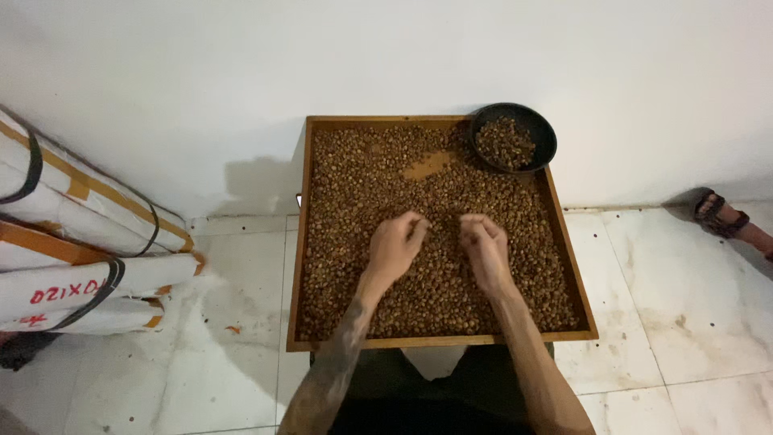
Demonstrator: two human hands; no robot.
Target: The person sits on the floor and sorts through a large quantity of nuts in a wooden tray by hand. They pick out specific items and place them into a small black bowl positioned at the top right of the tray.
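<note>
head view: hands (439, 246) on beans (362, 185); black bowl (513, 137) on tray (299, 242) corner.

beans (362, 201): brown, spread across wooden tray (299, 242) | both hands picking among them

Bare forearms, no sleeves, dark tattoo on the left forearm (342, 338), seemingly dark clothing below
</note>
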